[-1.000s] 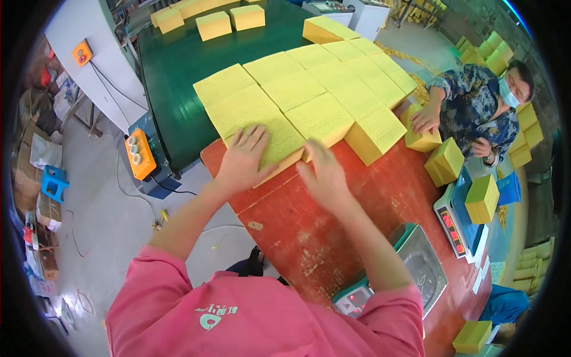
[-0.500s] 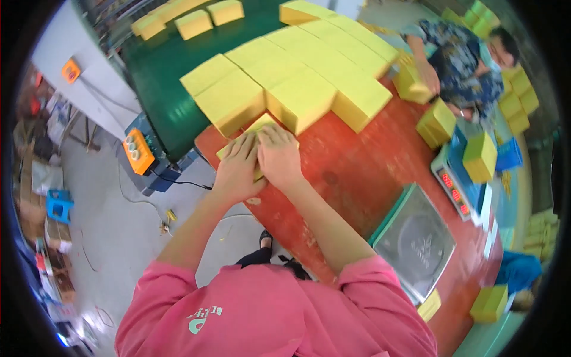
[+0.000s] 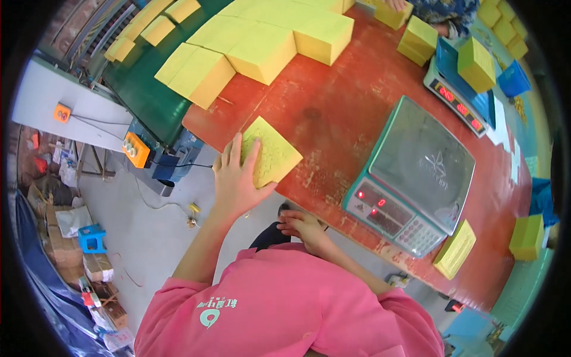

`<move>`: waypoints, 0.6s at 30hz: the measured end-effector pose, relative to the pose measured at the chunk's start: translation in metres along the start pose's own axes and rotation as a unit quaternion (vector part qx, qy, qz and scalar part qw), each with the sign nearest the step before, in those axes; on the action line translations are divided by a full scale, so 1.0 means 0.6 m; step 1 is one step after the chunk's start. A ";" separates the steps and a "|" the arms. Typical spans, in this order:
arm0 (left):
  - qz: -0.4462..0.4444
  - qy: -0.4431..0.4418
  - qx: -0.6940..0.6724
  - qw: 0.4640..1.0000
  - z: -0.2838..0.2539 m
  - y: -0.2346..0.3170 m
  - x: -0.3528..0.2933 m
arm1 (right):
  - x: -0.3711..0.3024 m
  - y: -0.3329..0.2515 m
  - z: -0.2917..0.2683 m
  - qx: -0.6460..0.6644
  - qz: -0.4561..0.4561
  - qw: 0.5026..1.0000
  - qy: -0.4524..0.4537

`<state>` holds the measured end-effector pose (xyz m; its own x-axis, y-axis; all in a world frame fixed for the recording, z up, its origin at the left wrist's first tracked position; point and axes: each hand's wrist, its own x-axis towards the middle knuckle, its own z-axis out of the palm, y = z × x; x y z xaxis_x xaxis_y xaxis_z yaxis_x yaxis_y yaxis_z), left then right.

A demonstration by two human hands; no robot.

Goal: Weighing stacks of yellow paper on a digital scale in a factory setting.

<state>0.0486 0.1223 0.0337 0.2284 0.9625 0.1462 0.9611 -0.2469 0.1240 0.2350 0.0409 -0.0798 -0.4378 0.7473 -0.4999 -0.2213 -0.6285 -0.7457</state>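
Observation:
A square yellow paper stack (image 3: 272, 153), its top face embossed, lies at the table's left edge. On its left side rests my left hand (image 3: 236, 172), fingers stretched out and thumb at the near corner, not wrapped around it. My right hand (image 3: 304, 229) hangs just off the table's near edge, close to my body. Its fingers are loosely bent and apart, with nothing in them. Beyond the left hand stand several thick yellow paper blocks (image 3: 262, 50) in touching rows, partly cut off by the upper edge.
The red table (image 3: 321, 143) bears a digital scale (image 3: 425, 160) at right, with another yellow stack (image 3: 455, 250) beside it. A second scale (image 3: 458, 98) carries a yellow block. A co-worker's hand (image 3: 397, 5) touches a block at the far side. A green conveyor belt (image 3: 143, 89) runs at left.
Both hands were together on the yellow stack. My right hand has let go and drawn back toward my body. The view has shifted, bringing the near scale fully into sight.

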 end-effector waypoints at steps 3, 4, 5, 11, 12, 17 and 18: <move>0.026 0.015 0.006 1.000 0.004 -0.005 -0.007 | 0.042 0.049 0.017 0.120 0.080 0.989 -0.038; 0.028 0.011 -0.001 1.000 0.007 -0.005 -0.014 | 0.058 0.039 0.034 0.160 0.019 0.985 -0.054; 0.033 0.009 -0.010 0.999 0.008 -0.003 -0.016 | 0.071 0.029 0.046 0.195 -0.048 0.977 -0.067; -0.012 -0.051 -0.354 0.934 -0.001 -0.072 -0.047 | -0.004 0.019 0.085 -0.108 -0.215 0.971 0.011; -0.055 -0.118 -0.525 0.841 -0.025 -0.067 -0.049 | -0.053 -0.026 0.091 -0.183 -0.266 0.945 0.044; -0.095 -0.214 -0.822 0.519 -0.039 0.047 0.029 | -0.182 -0.138 0.044 -0.307 -0.480 0.795 0.210; -0.107 -0.232 -0.870 0.422 -0.030 0.092 0.055 | -0.211 -0.166 0.030 -0.360 -0.487 0.750 0.265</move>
<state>0.1066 0.1384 0.0631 0.5594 0.8019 -0.2099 -0.5087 0.5320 0.6769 0.2968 0.0050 0.0659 0.0757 0.8774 0.4737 0.4003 0.4084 -0.8204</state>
